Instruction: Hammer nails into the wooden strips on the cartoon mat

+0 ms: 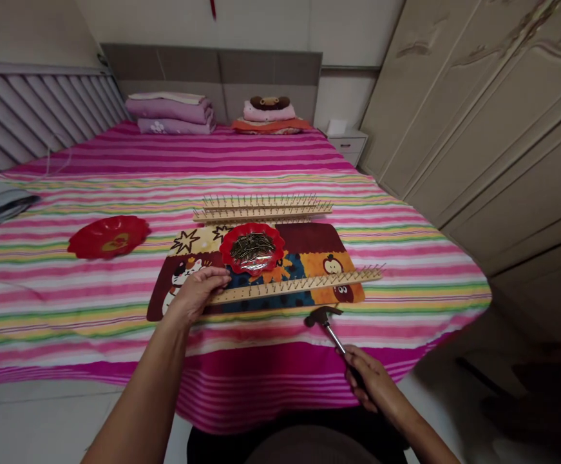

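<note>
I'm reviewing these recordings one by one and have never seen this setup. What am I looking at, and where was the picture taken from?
There's no machine here: one camera worn on a person's head looks forward and down at their bare hands. On a striped bedspread lies a cartoon-printed mat. The left hand rests on the end of a wooden strip studded with nails. The right hand grips a small hammer by its handle. A red dish of loose nails sits on the mat, another nail-studded strip lies beyond, and a second red dish lies to the left.

Carved cream wardrobe (pixel 473 116) — pale floor (pixel 38 419)
</note>
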`<state>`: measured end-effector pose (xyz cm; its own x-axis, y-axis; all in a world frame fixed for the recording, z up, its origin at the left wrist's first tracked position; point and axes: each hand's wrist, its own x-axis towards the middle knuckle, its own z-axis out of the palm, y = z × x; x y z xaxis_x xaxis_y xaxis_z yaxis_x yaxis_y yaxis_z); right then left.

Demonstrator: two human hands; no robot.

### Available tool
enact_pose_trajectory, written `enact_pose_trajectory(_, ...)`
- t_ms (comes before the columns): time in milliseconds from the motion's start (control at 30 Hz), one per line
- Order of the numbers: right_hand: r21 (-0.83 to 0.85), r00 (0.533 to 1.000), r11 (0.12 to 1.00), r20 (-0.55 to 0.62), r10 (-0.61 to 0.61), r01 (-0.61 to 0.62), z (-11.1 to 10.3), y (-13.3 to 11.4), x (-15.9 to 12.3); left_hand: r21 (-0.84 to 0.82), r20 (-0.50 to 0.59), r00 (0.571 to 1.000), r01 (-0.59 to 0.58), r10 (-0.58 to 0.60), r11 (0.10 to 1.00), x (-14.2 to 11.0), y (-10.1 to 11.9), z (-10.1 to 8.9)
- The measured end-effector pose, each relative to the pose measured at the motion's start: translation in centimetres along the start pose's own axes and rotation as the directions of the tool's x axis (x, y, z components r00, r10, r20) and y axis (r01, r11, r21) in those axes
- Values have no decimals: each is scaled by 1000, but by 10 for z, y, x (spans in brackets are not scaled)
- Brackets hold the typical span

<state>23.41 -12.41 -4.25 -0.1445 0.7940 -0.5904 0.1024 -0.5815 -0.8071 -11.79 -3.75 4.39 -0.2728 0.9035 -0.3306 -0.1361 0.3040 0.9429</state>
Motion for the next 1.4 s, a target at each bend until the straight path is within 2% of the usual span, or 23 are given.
enact_pose_trajectory(100,-1,1000,1000,20,-20,20,-1,1,1,51,-51,997,-48,50,998,-2,-15,0)
enact_pose_trajectory(233,2,999,1000,20,-25,25,-1,3,2,101,-52,993,-103,109,990,1,-31,7)
enact_pose_trajectory(467,-4,1000,1000,7,-19,19,0,-1,0,185,-32,987,-148,156,972,4,-38,19)
enact_pose_trajectory(733,-33,1000,999,-13,-27,27,2,-3,-3,453,-43,957,-238,287,859,2,-44,21)
enact_pose_trajectory(833,-71,998,996,-34,-58,56,10,-5,-9,545,-42,945,-252,326,800,2,-48,20)
enact_pose_trajectory(900,-105,994,989,8,-106,106,19,-12,-16,595,-34,941,-253,338,763,2,-50,19)
enact_pose_trajectory(1000,-175,963,950,126,-239,258,38,-36,-25,641,-23,933,-263,360,722,1,-51,19)
enact_pose_trajectory(1100,-247,896,867,230,-381,432,62,-73,-26,660,-29,921,-274,389,699,-1,-50,20)
enact_pose_trajectory(1167,-286,846,799,255,-469,529,79,-98,-19,672,-34,914,-278,404,686,-3,-49,21)
enact_pose_trajectory(1267,-383,795,697,278,-539,607,100,-123,-4,699,-33,911,-273,411,661,-5,-47,22)
enact_pose_trajectory(1333,-450,776,634,303,-554,629,109,-129,6,721,-37,909,-263,415,641,-5,-47,22)
enact_pose_trajectory(1400,-477,769,608,311,-558,634,110,-128,8,730,-42,909,-255,415,634,-6,-46,23)
